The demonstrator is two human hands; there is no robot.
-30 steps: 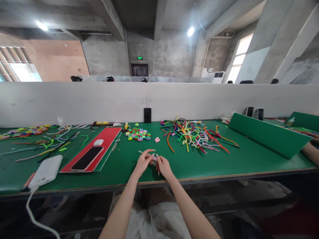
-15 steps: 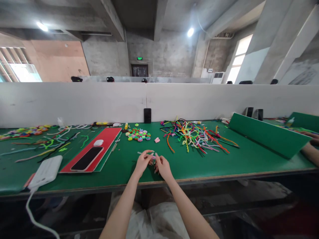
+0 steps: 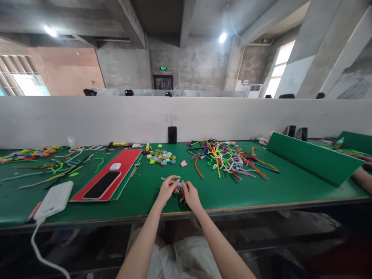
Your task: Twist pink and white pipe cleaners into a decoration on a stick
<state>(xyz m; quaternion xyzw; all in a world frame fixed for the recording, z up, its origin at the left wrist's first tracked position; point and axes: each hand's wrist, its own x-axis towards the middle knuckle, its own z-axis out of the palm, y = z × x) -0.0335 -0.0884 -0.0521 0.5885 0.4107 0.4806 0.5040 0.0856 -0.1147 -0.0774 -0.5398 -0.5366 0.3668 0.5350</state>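
Note:
Close to the table's front edge, my left hand (image 3: pixel 167 190) is closed with its fingers pinching a pale lilac pipe cleaner (image 3: pixel 179 184). One end of it sticks out to the left past the fingers. My right hand (image 3: pixel 190 195) is closed on the same pipe cleaner, fingertips almost touching those of the left. The fingers hide much of its length. Beyond the hands lies a small pink twisted piece (image 3: pixel 183 163). A cluster of small colourful coiled pieces (image 3: pixel 162 157) is behind it to the left, and a tangled heap of pipe cleaners (image 3: pixel 229 159) to the right.
On the left, a black-screened phone (image 3: pixel 101 185) and a white case (image 3: pixel 115 166) rest on a red board (image 3: pixel 128 159). A white power bank (image 3: pixel 55 199) trails a cable. A green panel (image 3: pixel 314 157) stands at right, near another person's arm (image 3: pixel 363 179). A white partition (image 3: pixel 124 118) runs behind.

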